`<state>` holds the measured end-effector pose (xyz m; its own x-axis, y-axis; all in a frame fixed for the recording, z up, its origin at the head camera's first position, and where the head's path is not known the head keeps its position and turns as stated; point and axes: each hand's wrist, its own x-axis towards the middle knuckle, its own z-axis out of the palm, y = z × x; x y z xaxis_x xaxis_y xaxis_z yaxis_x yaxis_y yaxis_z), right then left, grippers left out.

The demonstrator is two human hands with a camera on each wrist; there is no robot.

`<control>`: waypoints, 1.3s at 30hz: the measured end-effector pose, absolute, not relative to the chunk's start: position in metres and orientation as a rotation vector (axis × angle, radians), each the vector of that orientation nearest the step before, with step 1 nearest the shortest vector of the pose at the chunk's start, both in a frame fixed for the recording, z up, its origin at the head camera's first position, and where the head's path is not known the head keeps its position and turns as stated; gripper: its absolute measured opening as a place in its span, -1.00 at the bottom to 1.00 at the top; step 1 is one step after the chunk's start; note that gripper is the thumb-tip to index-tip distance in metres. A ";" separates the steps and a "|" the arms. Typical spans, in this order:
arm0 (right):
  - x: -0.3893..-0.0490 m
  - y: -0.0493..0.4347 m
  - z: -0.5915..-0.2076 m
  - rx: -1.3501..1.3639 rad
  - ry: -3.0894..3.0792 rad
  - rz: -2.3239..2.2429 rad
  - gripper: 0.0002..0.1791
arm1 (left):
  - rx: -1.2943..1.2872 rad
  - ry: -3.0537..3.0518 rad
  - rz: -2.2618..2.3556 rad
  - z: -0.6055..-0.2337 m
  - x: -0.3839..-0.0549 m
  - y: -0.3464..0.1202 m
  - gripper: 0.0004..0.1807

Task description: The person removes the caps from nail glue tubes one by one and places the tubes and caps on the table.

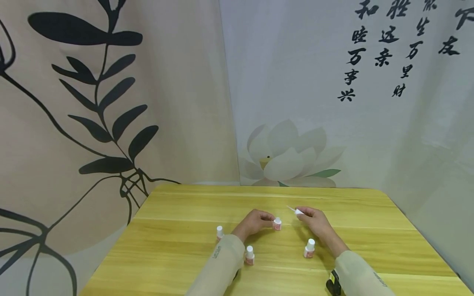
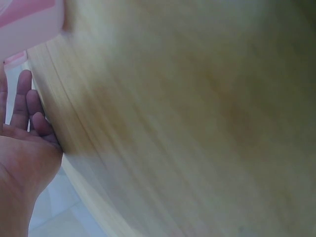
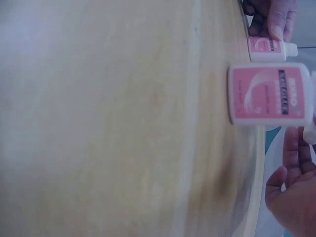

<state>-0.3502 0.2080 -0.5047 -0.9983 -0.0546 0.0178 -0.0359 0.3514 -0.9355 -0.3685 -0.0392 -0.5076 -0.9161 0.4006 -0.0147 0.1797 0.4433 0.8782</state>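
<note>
Beige sleeves (image 1: 221, 263) extend over a wooden table (image 1: 177, 213), ending in a person's two bare hands on either side of a small bottle (image 1: 277, 224), white with a pink label and held upright. The left hand (image 1: 255, 222), just left of the small bottle, pinches it at its side with thumb and fingers. The right hand (image 1: 314, 220), to the right of the small bottle and apart from it, grasps a white cap (image 1: 298, 212) whose thin stem (image 1: 290, 208) points back toward the left. Three similar capped bottles stand upright: one (image 1: 219, 230) well to the left of the small bottle, partly covered by a sleeve, another (image 1: 249, 255) nearer the camera and to its left, the third (image 1: 309, 248) nearer and to its right. Beyond the small bottle hangs a backdrop (image 1: 192, 102) printed with dark leaves, a pale flower and black characters.
</note>
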 end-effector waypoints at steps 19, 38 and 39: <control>-0.350 0.209 -0.506 -0.119 2.553 -1.787 -0.54 | 0.508 2.452 1.488 -0.510 -0.371 -0.040 -0.88; -0.349 0.207 -0.504 -0.107 2.579 -1.798 -0.66 | 0.482 2.444 1.497 -0.507 -0.368 -0.038 -0.85; -0.349 0.207 -0.504 -0.106 2.580 -1.796 -0.66 | 0.487 2.444 1.496 -0.507 -0.368 -0.038 -0.86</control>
<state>-0.3492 0.2067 -0.5041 -0.9977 -0.0530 0.0415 -0.0573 0.3454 -0.9367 -0.3680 -0.0384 -0.5072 -0.9173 0.3973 -0.0256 0.1579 0.4222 0.8927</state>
